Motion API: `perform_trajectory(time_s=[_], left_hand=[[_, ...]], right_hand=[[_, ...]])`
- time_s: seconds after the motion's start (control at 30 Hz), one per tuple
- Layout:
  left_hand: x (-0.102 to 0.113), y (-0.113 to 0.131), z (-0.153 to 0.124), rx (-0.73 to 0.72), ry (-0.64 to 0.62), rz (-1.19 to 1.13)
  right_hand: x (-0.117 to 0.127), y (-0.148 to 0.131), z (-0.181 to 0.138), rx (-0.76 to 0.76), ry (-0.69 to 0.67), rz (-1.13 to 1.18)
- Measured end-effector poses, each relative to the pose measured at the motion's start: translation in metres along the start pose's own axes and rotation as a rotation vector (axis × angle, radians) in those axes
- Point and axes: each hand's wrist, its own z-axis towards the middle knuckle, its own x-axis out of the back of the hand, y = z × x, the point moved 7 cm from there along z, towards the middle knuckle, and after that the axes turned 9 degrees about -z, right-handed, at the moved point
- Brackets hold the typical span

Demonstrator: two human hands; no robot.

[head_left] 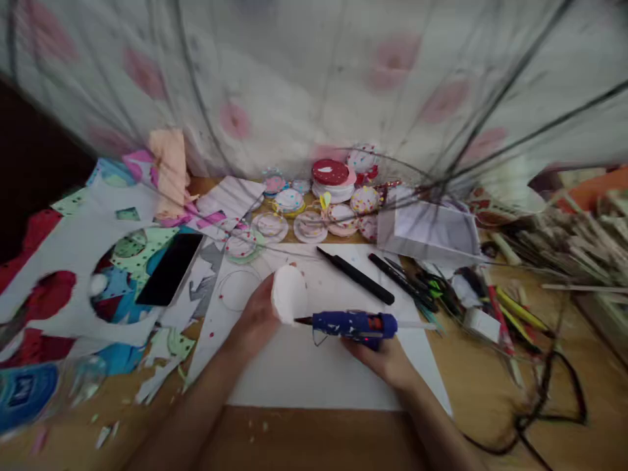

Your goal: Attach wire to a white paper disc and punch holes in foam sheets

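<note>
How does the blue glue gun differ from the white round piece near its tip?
The glue gun is mostly blue; the round piece is white. The glue gun is long and narrow-tipped; the round piece is broad. The right hand holds the glue gun, the left hand the round piece. Both are above the white sheet.

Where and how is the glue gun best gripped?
The glue gun is probably best gripped from the near right, under its rear half, where the right hand holds it. Its tip points left toward the white piece and a stick juts from its rear, so keep both ends free.
</note>
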Motion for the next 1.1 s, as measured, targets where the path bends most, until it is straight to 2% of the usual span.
perform_trajectory(time_s=[0.23,0.5,0.7,1.1], left_hand=[[0.002,0.001,-0.002,0.012,0.023,0.046],[0.005,0.0,-0.003,-0.005,0.04,-0.029],[0.008,-0.001,-0.004,-0.01,0.046,-0.109],[0.008,0.002,-0.004,-0.014,0.115,-0.1]], right_hand=[[0.003,-0.008,0.001,-0.013,-0.027,-0.031],[0.003,-0.013,0.002,0.022,-0.03,-0.054],[0.003,-0.011,0.003,-0.011,-0.029,-0.039],[0.005,-0.005,0.004,-0.091,-0.024,-0.042]])
